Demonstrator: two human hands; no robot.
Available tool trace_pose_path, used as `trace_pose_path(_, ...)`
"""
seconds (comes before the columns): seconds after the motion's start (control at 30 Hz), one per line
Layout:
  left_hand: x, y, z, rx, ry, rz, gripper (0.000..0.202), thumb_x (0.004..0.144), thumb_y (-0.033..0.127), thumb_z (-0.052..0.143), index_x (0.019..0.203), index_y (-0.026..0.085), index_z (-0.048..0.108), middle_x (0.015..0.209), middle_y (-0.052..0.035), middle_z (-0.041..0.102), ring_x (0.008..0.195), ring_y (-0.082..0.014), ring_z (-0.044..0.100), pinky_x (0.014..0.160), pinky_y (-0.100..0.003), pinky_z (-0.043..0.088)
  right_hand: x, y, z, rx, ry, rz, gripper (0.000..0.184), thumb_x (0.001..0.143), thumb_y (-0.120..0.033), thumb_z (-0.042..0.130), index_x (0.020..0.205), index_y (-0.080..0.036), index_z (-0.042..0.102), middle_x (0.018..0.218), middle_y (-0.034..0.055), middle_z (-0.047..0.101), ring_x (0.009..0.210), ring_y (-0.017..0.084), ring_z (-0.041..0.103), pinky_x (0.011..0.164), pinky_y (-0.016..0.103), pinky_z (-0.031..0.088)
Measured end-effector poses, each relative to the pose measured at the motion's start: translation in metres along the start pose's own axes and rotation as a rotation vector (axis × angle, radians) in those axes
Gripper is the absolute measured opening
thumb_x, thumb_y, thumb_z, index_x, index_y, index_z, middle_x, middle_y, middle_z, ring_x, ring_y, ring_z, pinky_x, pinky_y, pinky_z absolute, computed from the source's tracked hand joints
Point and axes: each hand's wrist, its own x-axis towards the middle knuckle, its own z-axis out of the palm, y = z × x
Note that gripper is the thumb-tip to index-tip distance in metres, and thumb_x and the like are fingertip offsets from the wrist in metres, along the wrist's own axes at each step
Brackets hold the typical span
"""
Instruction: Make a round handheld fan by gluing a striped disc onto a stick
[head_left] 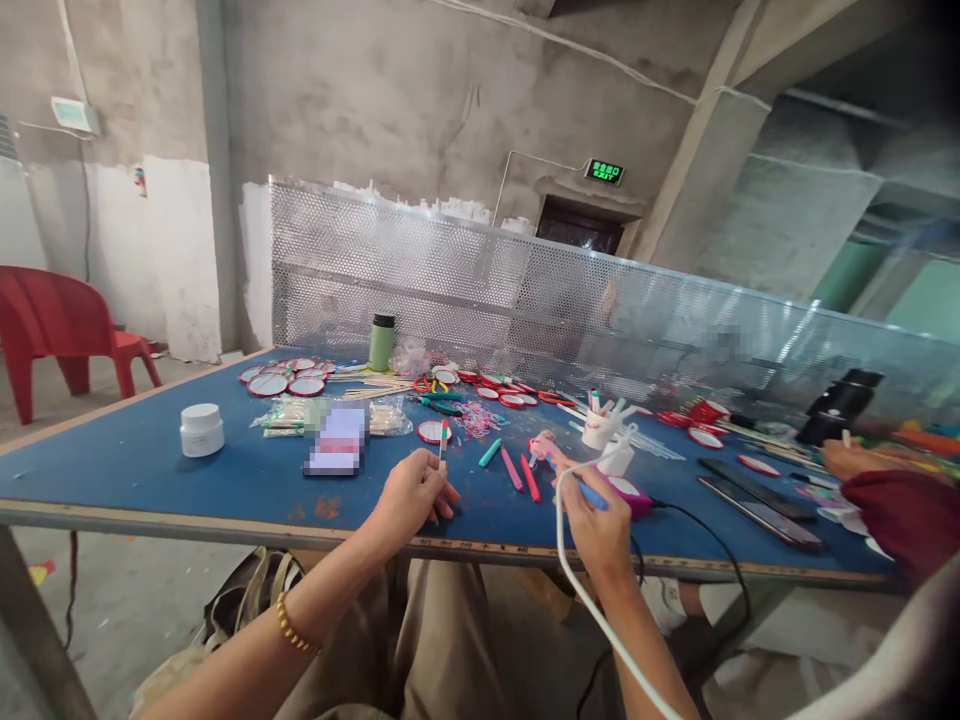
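My left hand (411, 492) rests near the table's front edge, fingers closed on a thin flat stick (443, 440) with a green and red upper end. Just behind the stick lies a round red-rimmed disc (430, 431). My right hand (600, 525) is wrapped round a hand tool with a blue handle (591, 493) and a pink front end (543, 447); its exact kind is unclear. Between my hands lie a teal pen (490, 453), a pink pen (511, 468) and a red pen (530, 478). A purple device (632, 495) with a black cord sits beside my right hand.
A white cable (564, 560) loops in front of my right hand. White cups (598, 428) hold sticks. A phone (337, 440), white jar (202, 431) and green bottle (382, 343) stand leftward. A co-worker's hand (851, 459) is at right, past two dark phones (761, 510). Perforated panel (450, 290) behind.
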Motion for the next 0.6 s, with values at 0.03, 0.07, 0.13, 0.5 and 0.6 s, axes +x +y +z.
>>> trace_pose_path(0.03, 0.001, 0.002, 0.000, 0.000, -0.027, -0.029, 0.020, 0.086, 0.035, 0.056, 0.082, 0.018, 0.046, 0.071, -0.0071, 0.075, 0.048, -0.0126, 0.065, 0.039, -0.017, 0.042, 0.000, 0.000, -0.005, -0.047, -0.025, -0.005, 0.027, 0.092, -0.041, 0.058, 0.090, -0.018, 0.072, 0.082, 0.0063, 0.073, 0.063, 0.017, 0.067, 0.058, 0.028, 0.058)
trace_pose_path(0.07, 0.002, 0.004, -0.001, -0.003, -0.064, -0.052, 0.020, 0.085, 0.035, 0.056, 0.082, 0.018, 0.047, 0.072, -0.0071, 0.075, 0.048, -0.0125, 0.065, 0.039, -0.017, 0.042, -0.001, 0.000, -0.010, -0.086, -0.053, -0.016, 0.026, 0.092, -0.039, 0.057, 0.093, -0.018, 0.073, 0.084, 0.0068, 0.074, 0.067, 0.019, 0.069, 0.061, 0.030, 0.059)
trace_pose_path(0.13, 0.005, 0.009, -0.003, -0.008, -0.119, -0.099, 0.021, 0.082, 0.036, 0.059, 0.081, 0.018, 0.048, 0.071, -0.0065, 0.074, 0.046, -0.0123, 0.063, 0.038, -0.017, 0.041, -0.001, -0.001, -0.014, -0.153, -0.122, -0.067, 0.025, 0.093, -0.035, 0.054, 0.098, -0.019, 0.073, 0.093, 0.0083, 0.076, 0.081, 0.022, 0.072, 0.070, 0.032, 0.060)
trace_pose_path(0.5, 0.026, 0.013, -0.009, 0.080, -0.169, -0.191, 0.025, 0.068, 0.035, 0.072, 0.065, 0.015, 0.057, 0.057, 0.0000, 0.063, 0.040, -0.0075, 0.052, 0.031, -0.015, 0.035, 0.023, 0.014, 0.026, -0.555, -0.162, -0.438, 0.017, 0.095, -0.024, 0.051, 0.096, -0.020, 0.067, 0.081, 0.0060, 0.074, 0.074, 0.022, 0.071, 0.070, 0.033, 0.054)
trace_pose_path(0.6, 0.029, 0.010, -0.008, 0.045, -0.183, -0.228, 0.025, 0.067, 0.032, 0.073, 0.072, 0.016, 0.055, 0.056, 0.0002, 0.063, 0.041, -0.0102, 0.056, 0.033, -0.017, 0.042, 0.031, 0.024, 0.029, -0.564, -0.233, -0.495, 0.019, 0.093, -0.018, 0.050, 0.100, -0.021, 0.067, 0.092, 0.0061, 0.074, 0.083, 0.021, 0.070, 0.079, 0.033, 0.053)
